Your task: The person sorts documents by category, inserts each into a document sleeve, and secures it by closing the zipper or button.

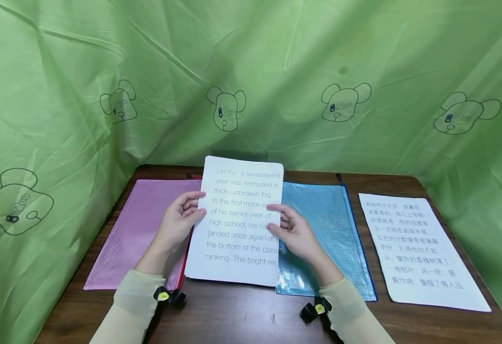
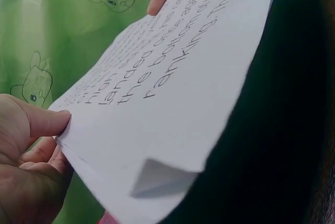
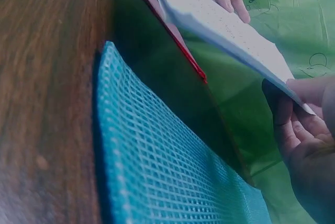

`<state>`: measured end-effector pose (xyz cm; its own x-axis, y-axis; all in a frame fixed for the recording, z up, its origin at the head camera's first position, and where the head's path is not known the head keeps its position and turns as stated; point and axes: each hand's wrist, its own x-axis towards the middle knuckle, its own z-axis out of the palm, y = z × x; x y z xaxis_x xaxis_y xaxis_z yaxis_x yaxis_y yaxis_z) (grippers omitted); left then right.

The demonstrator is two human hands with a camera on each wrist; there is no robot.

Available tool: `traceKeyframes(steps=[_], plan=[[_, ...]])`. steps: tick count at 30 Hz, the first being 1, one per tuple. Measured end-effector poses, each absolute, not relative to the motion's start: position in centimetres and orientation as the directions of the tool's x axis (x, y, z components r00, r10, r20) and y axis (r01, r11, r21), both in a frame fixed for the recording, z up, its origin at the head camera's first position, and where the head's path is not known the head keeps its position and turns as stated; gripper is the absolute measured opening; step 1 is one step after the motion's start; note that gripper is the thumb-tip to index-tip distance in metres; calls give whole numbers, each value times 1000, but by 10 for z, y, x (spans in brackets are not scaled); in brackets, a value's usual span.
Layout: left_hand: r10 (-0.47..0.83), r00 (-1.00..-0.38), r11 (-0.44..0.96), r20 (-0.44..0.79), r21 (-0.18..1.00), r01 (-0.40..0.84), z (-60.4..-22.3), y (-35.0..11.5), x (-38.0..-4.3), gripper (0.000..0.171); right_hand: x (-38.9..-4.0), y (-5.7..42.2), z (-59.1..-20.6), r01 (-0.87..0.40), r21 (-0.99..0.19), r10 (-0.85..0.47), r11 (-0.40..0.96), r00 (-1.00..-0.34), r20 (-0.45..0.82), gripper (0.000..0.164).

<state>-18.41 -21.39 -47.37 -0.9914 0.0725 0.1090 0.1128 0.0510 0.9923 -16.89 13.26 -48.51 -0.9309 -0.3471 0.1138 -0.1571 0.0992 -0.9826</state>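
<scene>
A stack of white paper sheets (image 1: 238, 224) with large English print is held up above the table between both hands. My left hand (image 1: 181, 217) pinches its left edge, thumb on the front and fingers behind. On the opposite edge my right hand (image 1: 294, 231) pinches it the same way. In the left wrist view the lower corner of the top sheet (image 2: 165, 179) curls up. Behind the paper lie a pink zip pouch (image 1: 143, 229) on the left and a blue mesh zip pouch (image 1: 320, 234) on the right; the paper hides their inner parts.
Paper with Chinese print (image 1: 423, 253) lies at the right side of the brown wooden table (image 1: 234, 315). A green curtain (image 1: 277, 57) with mouse-head drawings hangs close behind the table and along its sides. Each wrist wears a small black camera.
</scene>
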Motion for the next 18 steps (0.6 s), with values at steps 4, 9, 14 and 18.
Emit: traceKeyframes(steps=[4, 9, 14, 18], plan=[[53, -990, 95, 127, 987, 132, -470, -211, -182, 45, -168, 132, -481, -158, -980, -315, 124, -942, 113, 47], [40, -989, 173, 142, 974, 146, -465, -207, -179, 42, -168, 136, -477, -152, -974, -277, 170, -956, 101, 45], [43, -987, 172, 152, 972, 158, -461, -203, -176, 40, -169, 142, -474, -152, -969, -232, 196, -967, 105, 43], [57, -986, 180, 159, 969, 166, -460, -201, -175, 40, -170, 146, -470, -145, -967, -202, 211, -974, 101, 39]])
